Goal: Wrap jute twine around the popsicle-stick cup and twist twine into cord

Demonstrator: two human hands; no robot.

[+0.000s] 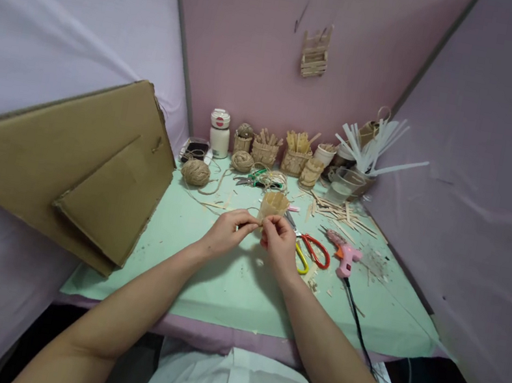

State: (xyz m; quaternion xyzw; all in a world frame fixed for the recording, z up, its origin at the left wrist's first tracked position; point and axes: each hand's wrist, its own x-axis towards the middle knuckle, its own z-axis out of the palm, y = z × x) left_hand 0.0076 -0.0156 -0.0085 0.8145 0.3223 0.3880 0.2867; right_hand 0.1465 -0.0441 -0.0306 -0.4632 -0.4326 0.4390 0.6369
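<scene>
My left hand and my right hand meet over the middle of the table, both closed in a pinch. Between the fingertips runs a thin tan strand that looks like twine, mostly hidden by the fingers. Right behind them stands a small tan cup made of flat sticks, its lower part covered by my hands. Beside my right hand lie scissors with red handles and a yellow-handled pair. A ball of twine sits to the left, with a loose strand trailing toward my left hand.
A pink glue gun with a black cord lies at right. Loose sticks are scattered behind it. Green-handled pliers, stick-filled baskets and a white bottle stand farther back. Folded cardboard leans at left.
</scene>
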